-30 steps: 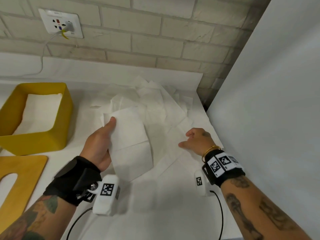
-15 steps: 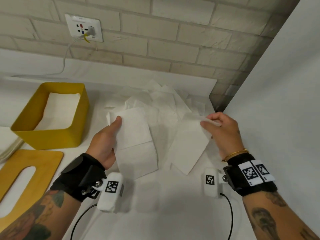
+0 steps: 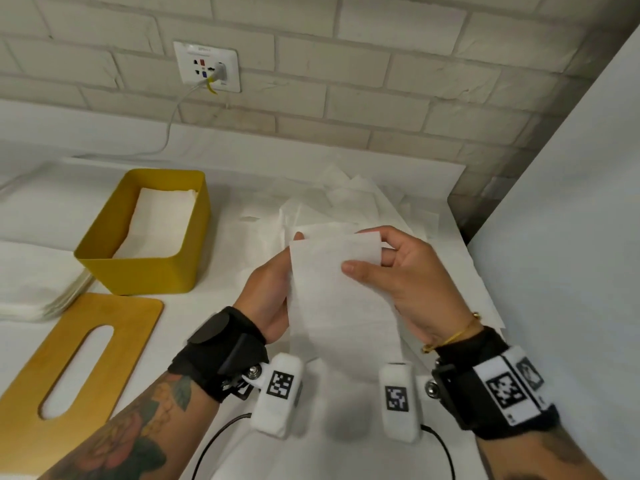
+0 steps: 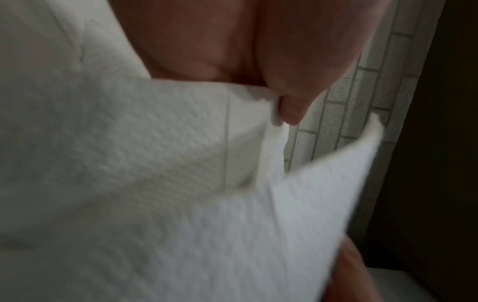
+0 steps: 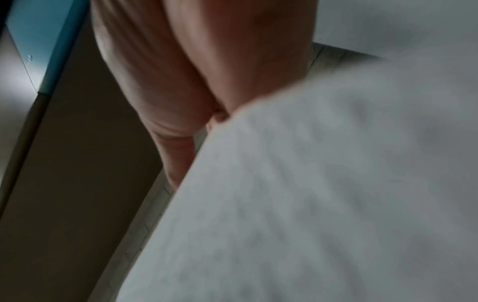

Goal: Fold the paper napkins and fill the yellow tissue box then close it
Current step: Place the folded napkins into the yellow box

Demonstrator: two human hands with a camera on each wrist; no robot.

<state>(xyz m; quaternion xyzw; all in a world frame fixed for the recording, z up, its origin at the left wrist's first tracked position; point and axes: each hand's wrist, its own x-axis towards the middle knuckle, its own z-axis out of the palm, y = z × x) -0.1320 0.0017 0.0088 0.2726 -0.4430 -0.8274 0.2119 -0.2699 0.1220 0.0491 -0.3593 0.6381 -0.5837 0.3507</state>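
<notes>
Two folded napkins are held up above the middle of the white counter point(image 3: 346, 455), between the hands. The front napkin point(image 3: 341, 299) is pinched near its top right corner by the right hand point(image 3: 412, 282), thumb on the near face, fingers curled behind. The rear napkin point(image 3: 323, 230), showing only as a strip above the front one, is gripped along its left edge by the left hand point(image 3: 268, 292); in the left wrist view, the thumb point(image 4: 289, 106) is seen clamped on the paper's edge. The two sheets overlap, but it cannot be told whether their edges are flush.

Long axis of both napkins: running away from the body, toward the back wall.

The yellow tissue box point(image 3: 149, 268) stands open toward the left back part of the counter, well to the left of both hands, with a white stack already inside. Its long axis is close to that of the held napkins, so little rotation should be needed. The left hand is the nearer one, so a drop-in by that hand is judged the shorter path.

The wooden lid point(image 3: 114, 327) lies flat at the front left of the counter, just in front of the box, not yet fitted. Loose unfolded napkins point(image 3: 363, 199) are spread behind the hands toward the back right corner.
</notes>
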